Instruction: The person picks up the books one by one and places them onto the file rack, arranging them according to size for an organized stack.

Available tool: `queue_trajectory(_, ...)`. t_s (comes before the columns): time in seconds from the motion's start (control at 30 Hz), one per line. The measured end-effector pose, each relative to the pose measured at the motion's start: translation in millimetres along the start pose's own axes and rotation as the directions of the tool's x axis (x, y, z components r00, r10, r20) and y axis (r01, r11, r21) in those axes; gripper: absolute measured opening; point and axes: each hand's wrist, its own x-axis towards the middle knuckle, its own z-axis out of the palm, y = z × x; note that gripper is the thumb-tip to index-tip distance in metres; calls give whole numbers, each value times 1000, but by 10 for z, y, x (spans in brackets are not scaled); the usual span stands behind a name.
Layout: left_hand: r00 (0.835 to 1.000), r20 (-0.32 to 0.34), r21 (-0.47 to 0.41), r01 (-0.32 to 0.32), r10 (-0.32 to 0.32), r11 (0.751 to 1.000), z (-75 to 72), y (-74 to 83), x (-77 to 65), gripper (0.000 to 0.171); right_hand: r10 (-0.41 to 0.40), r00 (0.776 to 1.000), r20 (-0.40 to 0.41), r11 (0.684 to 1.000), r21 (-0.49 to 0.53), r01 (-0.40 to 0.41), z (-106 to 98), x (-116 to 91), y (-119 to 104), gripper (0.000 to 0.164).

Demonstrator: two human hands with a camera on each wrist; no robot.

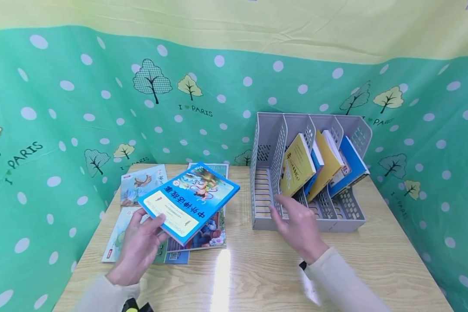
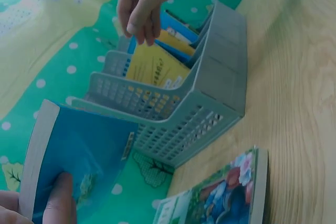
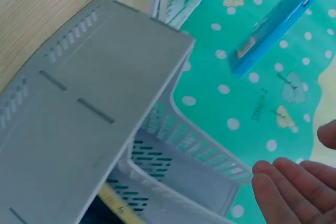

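My left hand holds a blue picture-covered book by its near left edge, thumb on top and fingers underneath. The book is tilted above the left side of the table; its blue back and pale page edges show in the left wrist view. My right hand is before the grey divided file rack, holding nothing, with its fingers loosely extended. Inside the rack, a yellow book leans next to a blue one, a thicker yellow one and another blue book.
Under and behind the held book, several thin picture books lie on the wooden table, including a pale blue one and a colourful one. A green dotted curtain hangs behind and at both sides.
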Motion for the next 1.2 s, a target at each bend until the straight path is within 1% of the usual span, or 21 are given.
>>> queue_trajectory(0.13, 999, 22, -6, 24, -24, 1000, 72, -5, -37, 51, -78, 997, 21, 996, 46, 77, -1, 32, -96, 36)
queue_trajectory(0.23, 999, 23, -5, 40, -40, 999, 120, -8, -57, 53, -122, 992, 34, 990, 69, 120, -8, 66, -165, 38)
queue_trajectory(0.4, 998, 16, -13, 58, -58, 998, 197, -23, -82, 55, -203, 978, 45, 975, 100, 198, -15, 125, -271, 36)
queue_trajectory(0.5, 998, 28, -8, 63, -63, 998, 240, -42, -100, 56, -238, 969, 69, 966, 122, 228, -7, 145, -334, 38)
queue_trajectory(0.63, 997, 40, -1, 69, -69, 998, 295, -72, -122, 58, -255, 955, 150, 964, 118, 239, 16, 154, -414, 49)
queue_trajectory(0.77, 996, 33, 3, 85, -85, 996, 350, -101, -136, 59, -275, 934, 228, 961, 92, 261, 49, 161, -494, 58)
queue_trajectory(0.9, 995, 24, 21, 92, -92, 996, 405, -127, -154, 60, -299, 922, 245, 954, 78, 288, 91, 177, -560, 60)
queue_trajectory(1.2, 996, 51, 33, 75, -76, 997, 502, -192, -205, 62, -356, 900, 253, 934, 67, 350, 210, 210, -663, 60)
